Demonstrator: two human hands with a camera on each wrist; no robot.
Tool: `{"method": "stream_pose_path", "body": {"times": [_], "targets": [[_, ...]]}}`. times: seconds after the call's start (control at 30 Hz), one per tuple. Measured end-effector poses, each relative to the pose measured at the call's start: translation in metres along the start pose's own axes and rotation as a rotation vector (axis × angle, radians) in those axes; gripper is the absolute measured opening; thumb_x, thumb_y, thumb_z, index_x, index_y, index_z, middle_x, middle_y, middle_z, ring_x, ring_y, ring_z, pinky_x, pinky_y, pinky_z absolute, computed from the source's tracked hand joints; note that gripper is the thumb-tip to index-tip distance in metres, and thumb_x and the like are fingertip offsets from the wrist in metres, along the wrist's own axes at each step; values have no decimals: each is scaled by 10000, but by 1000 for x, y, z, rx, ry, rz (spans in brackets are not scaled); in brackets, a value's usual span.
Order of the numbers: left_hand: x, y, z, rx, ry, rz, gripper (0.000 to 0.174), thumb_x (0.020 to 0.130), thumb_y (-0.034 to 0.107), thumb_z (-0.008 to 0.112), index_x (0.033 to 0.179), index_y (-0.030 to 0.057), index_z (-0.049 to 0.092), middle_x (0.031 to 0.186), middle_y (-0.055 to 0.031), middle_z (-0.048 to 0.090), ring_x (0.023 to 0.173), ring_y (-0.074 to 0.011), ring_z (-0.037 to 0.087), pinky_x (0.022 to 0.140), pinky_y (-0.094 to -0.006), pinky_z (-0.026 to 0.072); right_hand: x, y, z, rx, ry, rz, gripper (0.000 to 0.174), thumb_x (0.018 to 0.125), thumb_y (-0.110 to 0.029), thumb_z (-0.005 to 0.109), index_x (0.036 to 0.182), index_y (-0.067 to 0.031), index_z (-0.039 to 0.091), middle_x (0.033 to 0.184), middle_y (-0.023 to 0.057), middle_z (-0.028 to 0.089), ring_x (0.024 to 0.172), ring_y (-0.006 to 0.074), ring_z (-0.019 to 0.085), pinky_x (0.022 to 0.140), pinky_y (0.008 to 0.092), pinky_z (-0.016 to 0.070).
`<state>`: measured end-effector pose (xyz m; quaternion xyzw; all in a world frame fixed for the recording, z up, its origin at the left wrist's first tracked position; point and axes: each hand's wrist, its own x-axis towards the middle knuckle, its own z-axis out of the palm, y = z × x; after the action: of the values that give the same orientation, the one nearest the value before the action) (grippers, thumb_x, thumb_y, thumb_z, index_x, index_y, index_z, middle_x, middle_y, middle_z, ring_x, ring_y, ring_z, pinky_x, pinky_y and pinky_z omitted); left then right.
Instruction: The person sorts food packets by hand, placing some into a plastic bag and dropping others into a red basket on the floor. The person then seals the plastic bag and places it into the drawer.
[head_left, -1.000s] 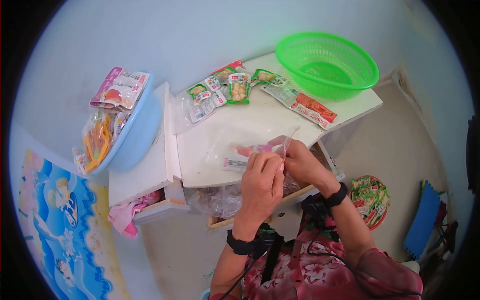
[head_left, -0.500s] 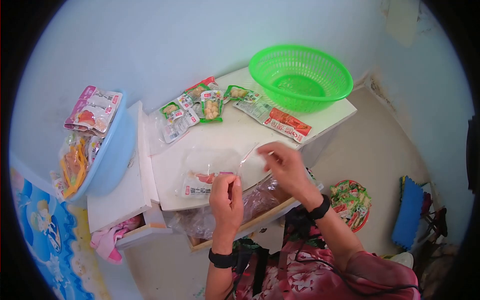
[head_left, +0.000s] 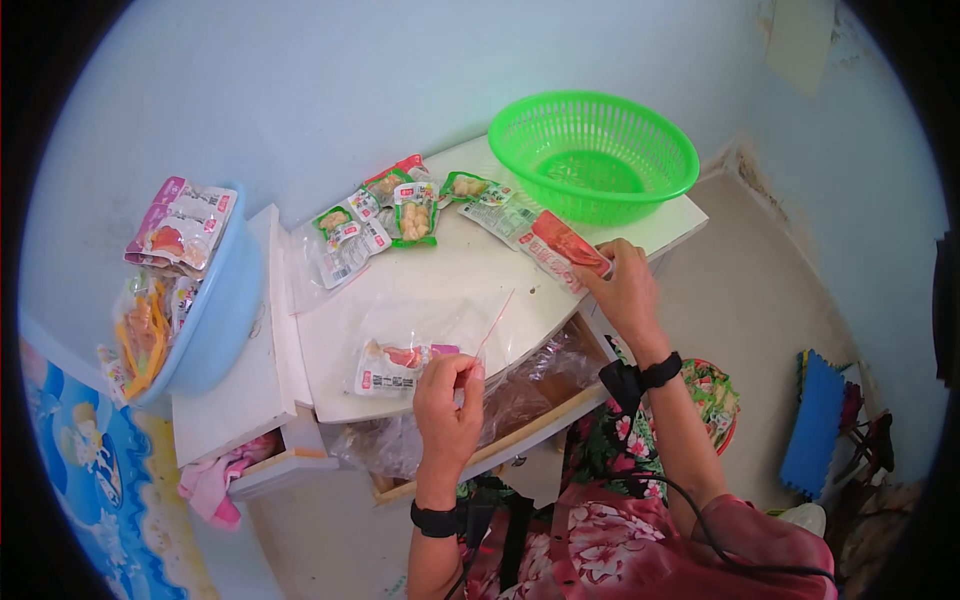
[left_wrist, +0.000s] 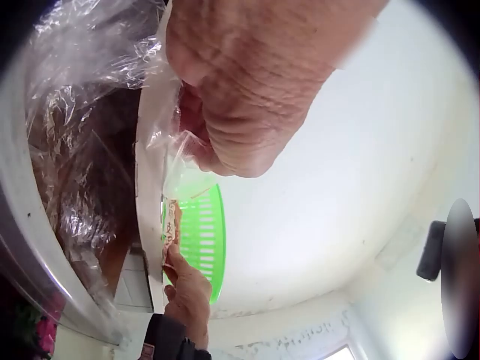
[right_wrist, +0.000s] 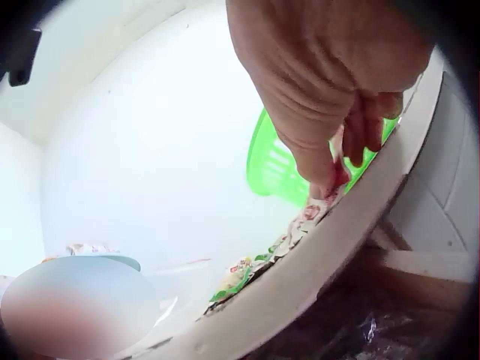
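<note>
My left hand (head_left: pixel 447 405) pinches the edge of a clear plastic zip bag (head_left: pixel 430 317) at the front of the white table. Inside the bag lies a white snack packet (head_left: pixel 388 372) with a reddish picture and a purple end. To the right, my right hand (head_left: pixel 632 298) grips the right end of a long red-and-white snack packet (head_left: pixel 560 242), thumb on the near side. The right wrist view shows this packet (right_wrist: pixel 311 215) between thumb and fingers, close to the table edge. Several green-edged snack packets (head_left: pixel 414 215) lie on another clear bag farther back.
A green basket (head_left: pixel 505 165) stands at the back right. At left, a blue basin (head_left: pixel 215 330) holds more packets. An open drawer (head_left: pixel 525 437) with crumpled plastic bags juts below the table's front. On the floor at right sits a red basket of packets (head_left: pixel 712 395).
My right hand has let go of the zip bag's edge and moved right to grip the long red-and-white packet. The left hand keeps its pinch on the bag, now lower on the table.
</note>
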<state>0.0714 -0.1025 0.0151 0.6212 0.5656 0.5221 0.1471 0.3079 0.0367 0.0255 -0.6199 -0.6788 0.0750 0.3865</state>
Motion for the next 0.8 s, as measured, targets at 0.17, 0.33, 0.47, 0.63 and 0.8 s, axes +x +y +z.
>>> {"method": "stream_pose_path", "body": {"times": [0.17,0.33,0.47,0.63,0.8], "targets": [[-2,3,4,15,62,32,78,881,17,679,937,16,625,858,-103,619,740,-237,602,668,-336,492,-16,2,12,650,-113,100,289,899,-193,750,1026,7,583,889,79,676,788,149,637,660,292,481],[0,16,2,91,175,69,80,878,16,683,942,21,635,853,-98,618,724,-232,594,650,-337,484,-55,-23,-30,1170,-239,328,174,963,-142,677,1051,-42,566,909,50,718,703,40,618,542,173,442],[1,17,4,117,203,64,65,901,37,680,944,15,637,825,-64,605,697,-166,554,634,-294,456,-75,-9,-40,1324,-366,329,138,962,-82,660,1050,-61,556,902,60,723,618,13,577,437,159,386],[-3,14,7,72,218,4,55,919,50,674,937,12,639,807,-29,591,689,-117,530,635,-261,441,-84,-14,-31,1442,-304,342,136,957,-59,660,1038,-69,551,946,55,725,603,-23,543,419,151,329],[-5,13,7,66,228,-27,46,908,40,675,936,16,647,817,-36,604,689,-121,542,638,-263,450,-89,1,-36,1444,-370,326,122,966,-46,634,1056,-60,553,1005,58,708,777,46,647,602,175,486]]}}
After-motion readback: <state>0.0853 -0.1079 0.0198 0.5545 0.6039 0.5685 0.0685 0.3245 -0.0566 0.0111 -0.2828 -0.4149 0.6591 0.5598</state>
